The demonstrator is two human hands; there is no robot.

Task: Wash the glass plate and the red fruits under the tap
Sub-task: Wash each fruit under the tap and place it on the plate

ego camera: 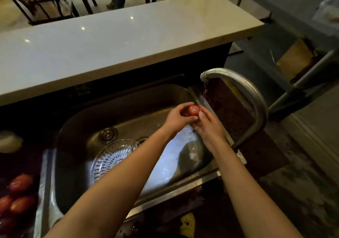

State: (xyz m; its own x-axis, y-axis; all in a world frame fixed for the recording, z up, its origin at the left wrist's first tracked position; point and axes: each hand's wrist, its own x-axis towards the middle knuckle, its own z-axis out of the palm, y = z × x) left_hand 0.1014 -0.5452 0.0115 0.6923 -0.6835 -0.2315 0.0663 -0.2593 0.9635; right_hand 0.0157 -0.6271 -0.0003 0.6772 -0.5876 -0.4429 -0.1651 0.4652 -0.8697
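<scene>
One sink (82, 118). One tap (238, 83), just right of the sink. One glass plate (110, 157) inside the sink. Two hands over the sink, left hand (177, 117) and right hand (209, 125), holding one red fruit (194, 110). Three more red fruits (23, 203) left of the sink, maybe a fourth, too dark to tell. One yellow sponge (187, 221) in front of the sink.

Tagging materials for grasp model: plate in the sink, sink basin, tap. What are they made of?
Plate: clear pressed glass, probably; see-through, ribbed facets glint. Sink: likely stainless steel, brushed; dull grey-gold sheen, wet reflections. Tap: metal, satin finish, perhaps steel; soft highlights along its bend.
</scene>
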